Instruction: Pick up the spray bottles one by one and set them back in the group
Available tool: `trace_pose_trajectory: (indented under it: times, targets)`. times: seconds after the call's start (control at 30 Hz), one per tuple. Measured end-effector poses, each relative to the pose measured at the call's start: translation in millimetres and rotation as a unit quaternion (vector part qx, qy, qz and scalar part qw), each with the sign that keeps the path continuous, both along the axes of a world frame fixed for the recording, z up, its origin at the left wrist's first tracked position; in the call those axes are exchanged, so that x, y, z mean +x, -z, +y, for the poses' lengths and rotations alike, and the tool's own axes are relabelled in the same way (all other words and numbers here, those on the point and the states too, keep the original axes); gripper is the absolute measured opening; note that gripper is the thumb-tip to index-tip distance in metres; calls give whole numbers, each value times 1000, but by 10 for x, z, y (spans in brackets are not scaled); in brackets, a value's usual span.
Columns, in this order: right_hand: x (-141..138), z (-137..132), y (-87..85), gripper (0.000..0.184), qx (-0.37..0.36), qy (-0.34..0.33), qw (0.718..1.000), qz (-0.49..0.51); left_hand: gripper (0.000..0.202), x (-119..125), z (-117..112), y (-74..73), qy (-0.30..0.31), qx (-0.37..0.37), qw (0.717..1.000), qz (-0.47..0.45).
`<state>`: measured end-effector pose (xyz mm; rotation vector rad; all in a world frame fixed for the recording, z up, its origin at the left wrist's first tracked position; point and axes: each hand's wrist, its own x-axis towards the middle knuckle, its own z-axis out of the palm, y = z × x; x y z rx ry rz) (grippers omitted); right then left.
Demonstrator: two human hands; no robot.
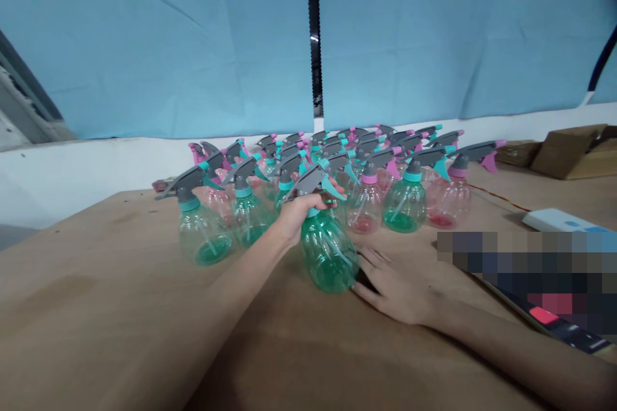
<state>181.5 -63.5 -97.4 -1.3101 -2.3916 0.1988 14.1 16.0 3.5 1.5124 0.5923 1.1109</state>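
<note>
My left hand [301, 212] is closed round the neck of a green spray bottle [330, 253] with a grey trigger head, holding it tilted just above the wooden table [120, 308]. My right hand [398, 289] lies flat on the table beside the bottle's base, fingers stretched out and touching or nearly touching it. Behind stand several more spray bottles [405, 196], green and pink, packed in rows.
A white box [562, 220] lies at the right, a dark flat device with a red patch [554, 321] lies near my right forearm, and cardboard boxes [571, 151] sit at the far right. A blue cloth wall [193, 38] closes the back.
</note>
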Motion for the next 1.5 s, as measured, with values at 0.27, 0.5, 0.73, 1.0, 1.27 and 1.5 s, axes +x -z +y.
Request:
trace_pose_trajectory:
  times: [0.27,0.5,0.73,1.0,1.27,1.5]
  targets:
    - [-8,-13,-53,49,-9,0,1000,-18,36,-29,74,30,46,3,999,-1]
    - [3,2,-14,51,-3,-6,1000,8,36,-22,69,36,44,-5,999,-7]
    - [4,5,-15,50,-7,-4,1000,-8,36,-20,68,36,58,-14,997,-39]
    - [3,4,-21,51,-10,-3,1000,-19,34,3,30,15,41,-20,998,-39]
    - [-5,3,10,50,-3,5,1000,-5,24,13,-17,9,-6,-53,998,-27]
    - [-6,-11,-28,48,12,-3,1000,-8,34,85,-76,-1,73,-9,997,3]
